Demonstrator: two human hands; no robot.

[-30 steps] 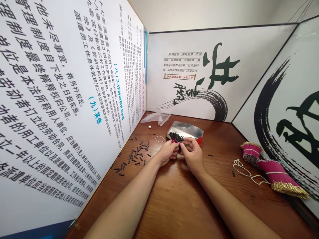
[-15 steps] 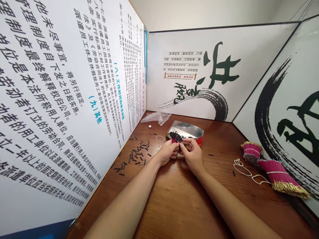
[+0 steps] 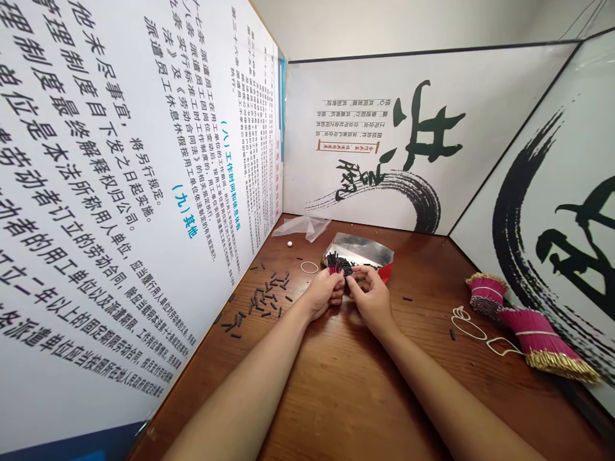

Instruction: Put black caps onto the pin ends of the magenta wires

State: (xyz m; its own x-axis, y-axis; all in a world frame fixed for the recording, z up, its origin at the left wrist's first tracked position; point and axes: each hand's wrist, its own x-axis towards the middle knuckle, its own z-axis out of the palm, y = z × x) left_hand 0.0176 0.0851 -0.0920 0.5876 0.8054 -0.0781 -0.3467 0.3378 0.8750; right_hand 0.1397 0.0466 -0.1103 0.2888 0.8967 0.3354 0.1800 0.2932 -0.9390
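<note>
My left hand (image 3: 325,294) is closed around a bundle of pink wires (image 3: 336,271). Short black tubes (image 3: 340,261) cover the wires' upper ends, which fan out above the fist. Close on the right, my right hand (image 3: 369,291) has its thumb and index finger drawn together at the edge of the black tubes. Whatever lies between those fingertips is too small to make out. Just behind both hands sits an open bag (image 3: 360,244) with a silvery inside and red edge, holding more black tubes. My hands cover part of it.
Loose black tubes (image 3: 264,299) lie scattered on the brown table (image 3: 331,390) at left. Behind them are a rubber band (image 3: 309,267) and a clear plastic bag (image 3: 302,227). Two tied pink wire bundles (image 3: 545,342) and white bands (image 3: 468,323) lie at right. Printed panels (image 3: 365,83) enclose the table.
The right fingertips have shifted slightly at the black tube ends, and more of the tubes shows between the hands. The left hand keeps its grip on the wires.
</note>
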